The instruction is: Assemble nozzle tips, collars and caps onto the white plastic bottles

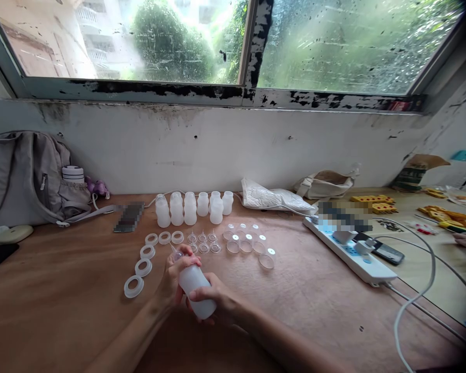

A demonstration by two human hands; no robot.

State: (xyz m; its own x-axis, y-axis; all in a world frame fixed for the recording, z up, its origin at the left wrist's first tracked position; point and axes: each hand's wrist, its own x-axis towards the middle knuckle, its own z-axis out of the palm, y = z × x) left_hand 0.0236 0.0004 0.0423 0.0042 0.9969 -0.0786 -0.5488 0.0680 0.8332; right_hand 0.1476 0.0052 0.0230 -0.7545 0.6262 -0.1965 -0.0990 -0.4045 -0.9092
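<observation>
Held bottle (197,289): one, frosted white; in both hands above the near part of the brown table (73,300), tilted, top end away and to the left.
Left hand (178,270): fingers curled together around the bottle's top end; a clear tip (174,249) shows beyond them — grip on the collar hidden.
Right hand (212,294): thumb pressed along the lower body, fingers wrapped beneath, mostly out of sight.
Handling advice: steady the body with the right hand, turn at the top with the left, keeping the axes in line; light pressure, as the wall may flex.
Left limit: six white rings (133,295) in a bent row.
Far limit: six clear teats (204,248), just beyond the hands; seven frosted bottles (176,210) behind.
Right limit: clear caps (246,246), then power strip (357,263) and looping cable (398,321).
Open room: bare wood right of the forearms — best for elbow swing.
</observation>
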